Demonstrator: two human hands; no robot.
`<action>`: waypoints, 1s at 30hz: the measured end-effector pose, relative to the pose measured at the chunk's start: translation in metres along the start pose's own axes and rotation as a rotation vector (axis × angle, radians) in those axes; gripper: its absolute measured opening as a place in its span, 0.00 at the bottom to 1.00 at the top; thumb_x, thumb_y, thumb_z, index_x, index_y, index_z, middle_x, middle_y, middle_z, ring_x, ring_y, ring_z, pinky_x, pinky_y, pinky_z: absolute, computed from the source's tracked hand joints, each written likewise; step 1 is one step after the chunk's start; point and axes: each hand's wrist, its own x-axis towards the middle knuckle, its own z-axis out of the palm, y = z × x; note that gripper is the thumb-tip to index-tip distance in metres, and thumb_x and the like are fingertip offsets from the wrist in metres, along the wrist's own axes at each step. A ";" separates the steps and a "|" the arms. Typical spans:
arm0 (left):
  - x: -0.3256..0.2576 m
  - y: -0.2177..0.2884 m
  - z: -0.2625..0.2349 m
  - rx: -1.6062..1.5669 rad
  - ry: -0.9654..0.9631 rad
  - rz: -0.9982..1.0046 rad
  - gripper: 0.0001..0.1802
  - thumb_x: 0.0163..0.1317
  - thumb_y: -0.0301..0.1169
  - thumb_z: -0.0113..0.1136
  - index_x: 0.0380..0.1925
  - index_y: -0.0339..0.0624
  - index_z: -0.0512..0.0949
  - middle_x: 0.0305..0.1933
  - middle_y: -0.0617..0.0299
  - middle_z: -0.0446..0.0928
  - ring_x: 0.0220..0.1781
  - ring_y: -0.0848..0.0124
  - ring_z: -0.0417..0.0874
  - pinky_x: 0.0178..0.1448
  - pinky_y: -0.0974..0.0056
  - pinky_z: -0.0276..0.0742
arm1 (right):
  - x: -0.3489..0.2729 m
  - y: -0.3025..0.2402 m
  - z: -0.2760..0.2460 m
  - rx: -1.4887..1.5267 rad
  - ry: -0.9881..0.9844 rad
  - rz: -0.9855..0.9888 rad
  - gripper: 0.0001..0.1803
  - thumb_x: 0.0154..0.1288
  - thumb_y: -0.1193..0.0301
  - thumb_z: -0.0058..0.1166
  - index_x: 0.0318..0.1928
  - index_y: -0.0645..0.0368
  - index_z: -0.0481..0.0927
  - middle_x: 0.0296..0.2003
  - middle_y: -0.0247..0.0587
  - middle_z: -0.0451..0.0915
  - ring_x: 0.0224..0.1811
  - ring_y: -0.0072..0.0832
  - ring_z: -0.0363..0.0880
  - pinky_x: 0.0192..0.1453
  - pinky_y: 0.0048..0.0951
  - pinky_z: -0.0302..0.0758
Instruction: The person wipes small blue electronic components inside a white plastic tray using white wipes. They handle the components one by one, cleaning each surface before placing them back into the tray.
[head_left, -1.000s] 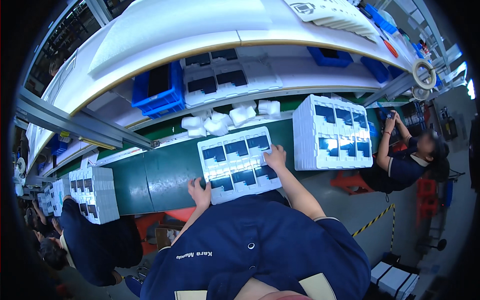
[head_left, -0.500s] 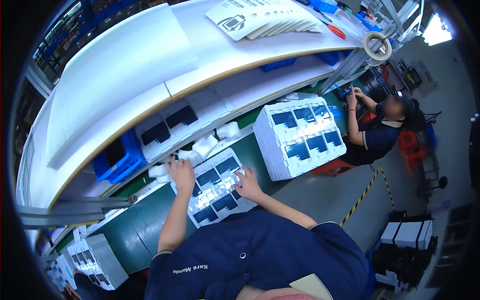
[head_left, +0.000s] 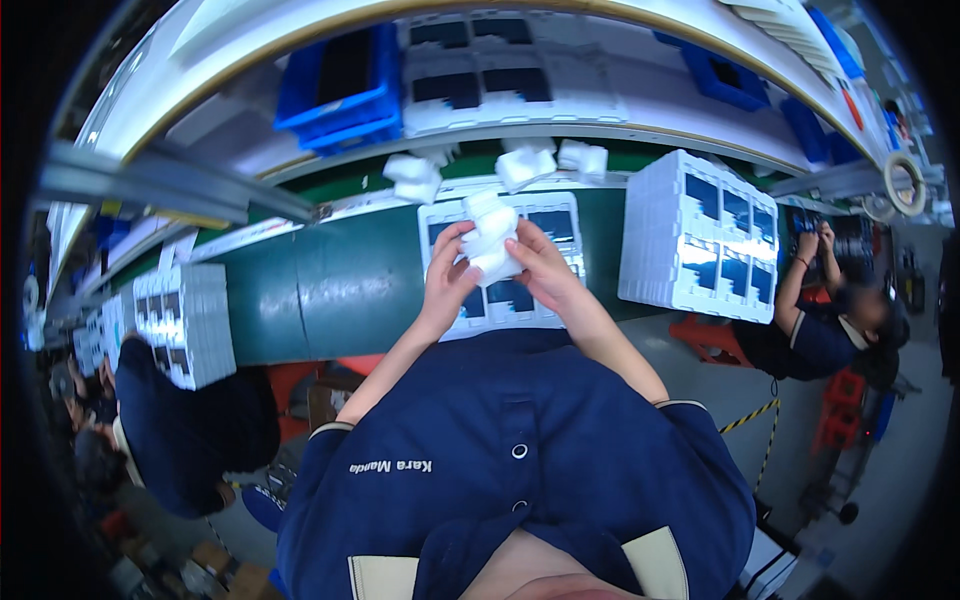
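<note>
Far left of the fingers: stack of white trays (head_left: 182,325), dark panels in the face, a co-worker in dark clothing (head_left: 190,440) just beside it. Then green tabletop (head_left: 350,280), running up to the fingers' left side. Beyond and left of the fingers, blue bin (head_left: 340,95) on the shelf. Nearer the body than the fingers, left side of the wearer's navy shirt (head_left: 470,430): one line of pale lettering (head_left: 390,467), upside down in view. Past the left fingertips, a loose foam piece (head_left: 412,178).

Left hand (head_left: 450,272): fingers curled and slightly parted, tips against the left side of the white foam bundle (head_left: 490,240). Bundle sits between the two hands, above a white tray (head_left: 510,320) with dark panels; lumpy, piece count unclear. Long axis runs away from the body, far end leaning slightly left and poking out past the fingertips. Right hand (head_left: 548,268): thumb on the bundle, fingers bent around its right side, pinching it against the left hand.

Beyond the right fingers, more foam pieces (head_left: 525,167). Right of them, tall tray stack (head_left: 650,240), dark panels facing out; farther right, a seated co-worker (head_left: 840,325).
</note>
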 end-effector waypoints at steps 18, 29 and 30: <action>-0.036 0.018 0.009 0.139 -0.012 0.024 0.38 0.51 0.27 0.71 0.60 0.47 0.60 0.66 0.53 0.56 0.66 0.61 0.64 0.61 0.59 0.69 | -0.044 0.001 0.045 -0.088 0.018 0.042 0.33 0.69 0.52 0.53 0.67 0.54 0.62 0.58 0.37 0.71 0.58 0.26 0.70 0.55 0.35 0.70; -0.044 0.026 0.010 0.108 0.127 -0.058 0.10 0.59 0.27 0.65 0.37 0.40 0.73 0.45 0.66 0.70 0.47 0.76 0.74 0.52 0.70 0.69 | -0.057 0.009 0.051 -0.064 -0.023 -0.007 0.37 0.68 0.45 0.48 0.69 0.54 0.59 0.58 0.41 0.69 0.60 0.32 0.72 0.56 0.37 0.74; -0.046 0.026 0.013 0.135 0.139 -0.023 0.12 0.57 0.26 0.67 0.36 0.40 0.72 0.45 0.66 0.70 0.47 0.76 0.74 0.51 0.70 0.70 | -0.058 0.009 0.053 -0.066 -0.027 -0.011 0.37 0.68 0.46 0.49 0.69 0.54 0.58 0.58 0.42 0.69 0.60 0.32 0.72 0.57 0.38 0.75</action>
